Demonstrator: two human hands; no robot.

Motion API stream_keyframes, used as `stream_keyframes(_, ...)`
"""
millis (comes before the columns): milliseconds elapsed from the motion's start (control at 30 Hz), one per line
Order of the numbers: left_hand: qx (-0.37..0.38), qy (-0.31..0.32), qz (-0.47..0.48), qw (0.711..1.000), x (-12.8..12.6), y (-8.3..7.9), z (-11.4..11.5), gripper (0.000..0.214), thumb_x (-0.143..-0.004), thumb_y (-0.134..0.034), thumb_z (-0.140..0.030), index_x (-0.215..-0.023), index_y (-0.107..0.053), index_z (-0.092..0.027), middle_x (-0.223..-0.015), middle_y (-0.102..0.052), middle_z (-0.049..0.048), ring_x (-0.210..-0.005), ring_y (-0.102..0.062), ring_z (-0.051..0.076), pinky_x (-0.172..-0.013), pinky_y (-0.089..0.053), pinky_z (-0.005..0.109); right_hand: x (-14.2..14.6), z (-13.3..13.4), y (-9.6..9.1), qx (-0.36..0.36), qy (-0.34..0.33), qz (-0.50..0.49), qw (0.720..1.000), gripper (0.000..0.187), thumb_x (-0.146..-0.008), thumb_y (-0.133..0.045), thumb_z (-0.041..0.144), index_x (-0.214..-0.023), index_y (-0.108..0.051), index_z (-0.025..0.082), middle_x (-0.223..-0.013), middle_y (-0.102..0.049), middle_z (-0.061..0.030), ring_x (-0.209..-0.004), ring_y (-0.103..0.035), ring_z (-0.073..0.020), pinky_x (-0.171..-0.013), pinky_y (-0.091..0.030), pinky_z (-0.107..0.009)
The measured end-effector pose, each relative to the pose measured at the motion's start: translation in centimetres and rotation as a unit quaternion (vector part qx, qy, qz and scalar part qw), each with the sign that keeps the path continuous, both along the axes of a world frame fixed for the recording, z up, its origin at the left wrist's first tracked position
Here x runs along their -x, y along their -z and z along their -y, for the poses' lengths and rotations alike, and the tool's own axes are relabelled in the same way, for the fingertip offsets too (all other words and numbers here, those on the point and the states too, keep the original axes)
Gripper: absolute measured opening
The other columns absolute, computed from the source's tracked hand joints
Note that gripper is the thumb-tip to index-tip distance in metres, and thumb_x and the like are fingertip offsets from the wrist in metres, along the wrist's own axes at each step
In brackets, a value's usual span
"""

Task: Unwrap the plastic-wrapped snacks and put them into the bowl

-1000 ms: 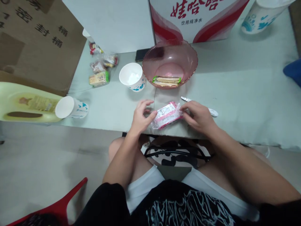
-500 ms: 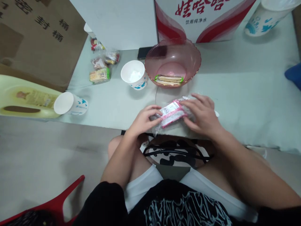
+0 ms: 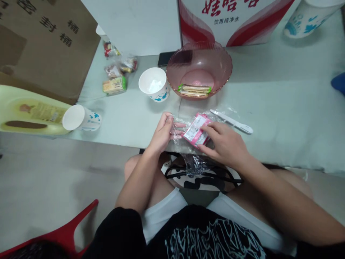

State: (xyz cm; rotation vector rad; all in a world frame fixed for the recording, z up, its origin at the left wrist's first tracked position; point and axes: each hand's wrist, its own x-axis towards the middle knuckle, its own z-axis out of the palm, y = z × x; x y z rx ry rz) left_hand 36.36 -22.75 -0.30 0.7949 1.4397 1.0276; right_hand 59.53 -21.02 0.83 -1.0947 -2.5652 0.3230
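Observation:
At the table's front edge, my right hand [image 3: 225,144] grips a small pink-and-white packet [image 3: 197,128] by its right side, thumb below and fingers on top. Clear plastic wrap [image 3: 178,131] spreads around the packet and hangs over the edge. My left hand [image 3: 162,133] pinches the left part of that wrap between thumb and forefinger, the other fingers behind it. A white, narrow plastic knife or cutter [image 3: 234,123] lies just beyond my right hand. Behind the packet stands a pink scalloped bowl [image 3: 221,77] with several thin wrapped sticks [image 3: 194,90] inside.
A white paper cup [image 3: 154,86] stands left of the bowl, near a dark phone [image 3: 164,59] and small wrapped snacks [image 3: 114,85]. Another cup [image 3: 82,118] and a yellow jug [image 3: 32,111] are farther left. Boxes [image 3: 210,25] line the back; a cup [image 3: 307,21] stands far right.
My left hand has shifted off the packet to its wrap, which is pulled out to the left and hangs lower. The packet has turned, and the white knife shows more fully.

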Motion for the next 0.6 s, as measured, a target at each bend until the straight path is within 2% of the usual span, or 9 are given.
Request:
stream_keyframes(67, 0.009, 0.012, 0.044, 0.999, -0.4, -0.2, 0.1, 0.041, -0.093, -0.052, -0.066, -0.099, -0.037, -0.027, -0.084, -0.07, 0.0023, -0.059, -0.065, 0.014, -0.051, -0.053, 0.025, 0.3, 0.2, 0.1, -0.007, 0.007, -0.004, 1.0, 0.053, -0.085, -0.066, 0.052, -0.124, -0.06, 0.017, -0.117, -0.066, -0.0168, -0.1, -0.063, -0.0324, -0.069, -0.048, -0.038)
stream_keyframes(133, 0.009, 0.024, 0.064, 0.998, -0.7, -0.3, 0.1, 0.046, -0.09, -0.054, -0.069, -0.099, -0.038, -0.027, -0.087, -0.071, 0.0037, -0.06, -0.066, 0.014, -0.052, -0.053, 0.027, 0.3, 0.3, 0.3, 0.0, 0.024, 0.001, 1.0, 0.062, -0.081, -0.071, 0.052, -0.132, -0.055, 0.02, -0.119, -0.065, -0.0163, -0.1, -0.062, -0.0327, -0.066, -0.049, -0.037)
stream_keyframes(267, 0.001, 0.019, 0.058, 0.998, -0.8, -0.4, -0.3, 0.042, -0.092, -0.054, -0.066, -0.101, -0.04, -0.027, -0.085, -0.071, 0.0046, -0.059, -0.066, 0.016, -0.051, -0.051, 0.028, -0.4, -0.2, 0.6, 0.006, 0.039, -0.028, 0.999, 0.052, -0.083, -0.067, 0.036, -0.132, -0.057, 0.024, -0.122, -0.068, -0.0131, -0.101, -0.065, -0.0308, -0.07, -0.053, -0.038)
stream_keyframes(333, -0.002, -0.012, 0.033, 0.999, -0.6, -0.3, -0.8, 0.034, -0.096, -0.051, -0.059, -0.099, -0.041, -0.027, -0.08, -0.069, 0.0023, -0.055, -0.064, 0.015, -0.047, -0.047, 0.025, -0.9, -0.5, 0.4, 0.0, 0.042, -0.054, 0.998, 0.045, -0.085, -0.062, 0.032, -0.129, -0.061, 0.024, -0.125, -0.069, -0.0121, -0.105, -0.067, -0.0302, -0.078, -0.056, -0.04)
stream_keyframes(400, -0.008, -0.05, -0.005, 0.999, -0.2, -0.1, -1.3, 0.028, -0.1, -0.046, -0.053, -0.097, -0.041, -0.026, -0.075, -0.067, -0.0008, -0.05, -0.061, 0.012, -0.043, -0.04, 0.021, -1.5, -0.5, -0.1, -0.005, 0.072, -0.071, 0.995, 0.042, -0.088, -0.058, 0.031, -0.129, -0.063, 0.025, -0.125, -0.071, -0.0104, -0.103, -0.069, -0.0289, -0.079, -0.056, -0.039)
stream_keyframes(433, -0.015, -0.066, -0.027, 0.997, 0.0, 0.1, -1.6, 0.025, -0.101, -0.044, -0.05, -0.095, -0.041, -0.026, -0.073, -0.066, -0.002, -0.048, -0.059, 0.011, -0.042, -0.038, 0.02, -1.8, -0.3, -0.4, -0.009, 0.095, -0.075, 0.993, 0.041, -0.088, -0.056, 0.032, -0.128, -0.064, 0.026, -0.119, -0.074, -0.0095, -0.097, -0.071, -0.0281, -0.076, -0.056, -0.039)
stream_keyframes(500, -0.043, -0.086, -0.069, 0.993, 0.6, 0.3, -2.0, 0.022, -0.101, -0.044, -0.046, -0.092, -0.042, -0.025, -0.07, -0.065, -0.0035, -0.044, -0.055, 0.009, -0.043, -0.038, 0.02, -2.6, 0.0, -0.9, -0.024, 0.148, -0.094, 0.984, 0.033, -0.089, -0.055, 0.033, -0.118, -0.069, 0.024, -0.093, -0.076, -0.0072, -0.076, -0.069, -0.0253, -0.067, -0.053, -0.037)
stream_keyframes(567, -0.074, -0.088, -0.091, 0.989, 1.1, 0.4, -2.2, 0.021, -0.1, -0.046, -0.042, -0.09, -0.043, -0.024, -0.067, -0.064, -0.0043, -0.043, -0.054, 0.008, -0.046, -0.041, 0.021, -3.4, 0.1, -1.3, -0.05, 0.206, -0.147, 0.966, 0.026, -0.091, -0.052, 0.037, -0.101, -0.071, 0.023, -0.069, -0.065, -0.0035, -0.061, -0.062, -0.0228, -0.059, -0.049, -0.036)
stream_keyframes(600, -0.084, -0.085, -0.094, 0.988, 1.4, 0.4, -2.1, 0.02, -0.1, -0.047, -0.04, -0.089, -0.044, -0.024, -0.066, -0.064, -0.0047, -0.043, -0.054, 0.008, -0.048, -0.043, 0.021, -3.7, 0.0, -1.5, -0.068, 0.232, -0.182, 0.953, 0.028, -0.094, -0.048, 0.041, -0.095, -0.07, 0.023, -0.065, -0.061, -0.0027, -0.06, -0.06, -0.023, -0.059, -0.048, -0.037)
